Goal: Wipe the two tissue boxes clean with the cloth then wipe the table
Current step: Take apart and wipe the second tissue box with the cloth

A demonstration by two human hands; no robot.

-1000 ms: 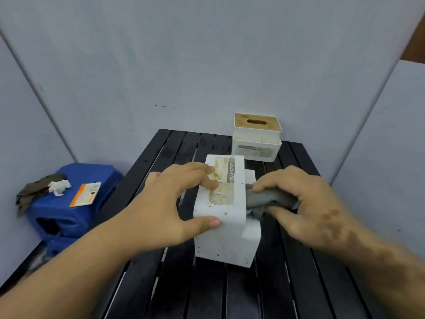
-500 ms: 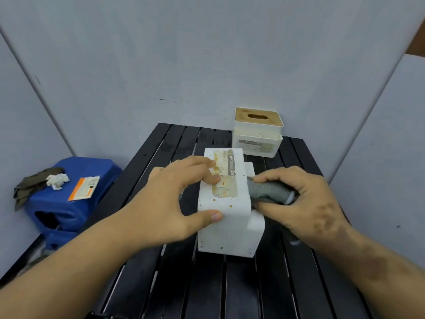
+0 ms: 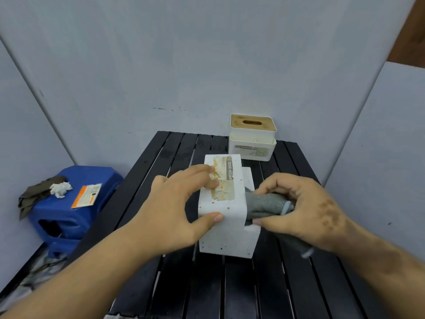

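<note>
Only partway done: the white plastic tissue box point(image 3: 226, 204), mid-bench, was gripped by the left hand point(image 3: 177, 203), fingers curled over its stained top. A grey cloth point(image 3: 264, 203) was pinched by the right hand point(image 3: 303, 210) against its side. The wooden-lidded white tissue box point(image 3: 252, 139) at the back looked possibly untouched, black slatted bench point(image 3: 207, 284) unwiped.

The black slatted table point(image 3: 207, 284) carries two tissue boxes point(image 3: 226, 236) (one far back point(image 3: 252, 143)).

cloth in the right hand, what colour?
Grey, with a pale blue edge; the cloth shows best in the head view.
</note>
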